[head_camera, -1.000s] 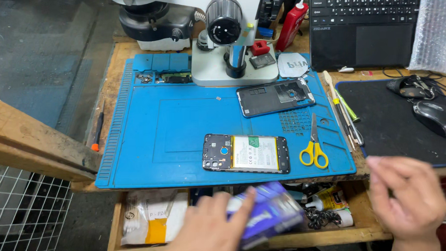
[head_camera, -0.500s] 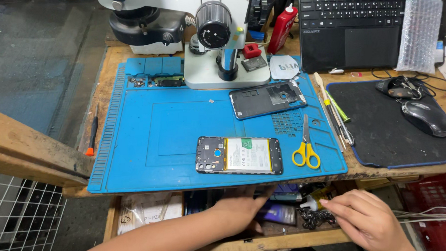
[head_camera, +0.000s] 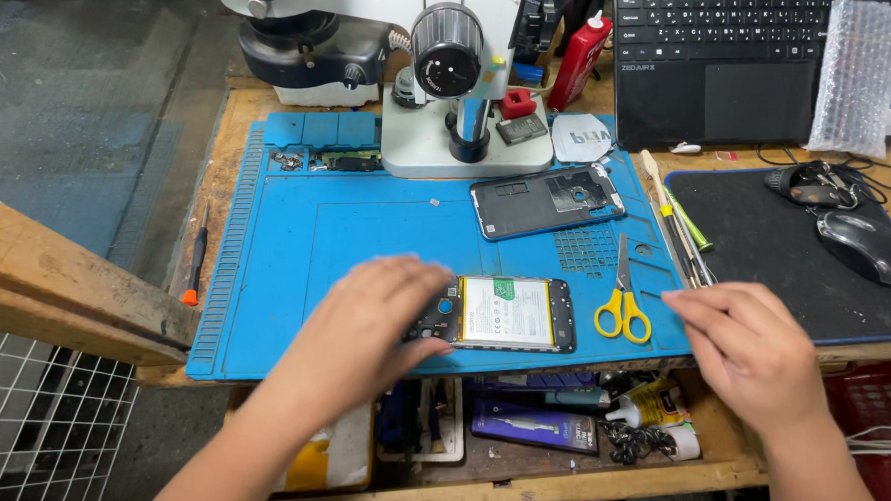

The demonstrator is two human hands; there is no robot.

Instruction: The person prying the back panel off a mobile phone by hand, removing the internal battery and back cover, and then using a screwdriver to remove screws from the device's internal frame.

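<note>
An opened black smartphone with its back removed, showing a white battery and dark circuit boards (head_camera: pixel 503 315), lies flat near the front edge of a blue silicone repair mat (head_camera: pixel 365 234). The left hand (head_camera: pixel 364 324) rests palm down over the phone's left end, fingers spread and slightly curled on it, not closed around it. The right hand (head_camera: pixel 750 352) hovers open at the mat's front right corner, fingers loosely extended, holding nothing. Just between the phone and that hand lie yellow-handled scissors (head_camera: pixel 622 308). Farther back on the mat rests a detached grey phone back cover (head_camera: pixel 546 200), inner side up. Behind it stands a white stereo microscope (head_camera: pixel 454 90). To the right sit a black mouse pad with a dark computer mouse (head_camera: pixel 864 245) and a black laptop (head_camera: pixel 747 52). Below the mat's front edge, a wooden shelf (head_camera: pixel 496 489) holds small tubes and packets.
</note>
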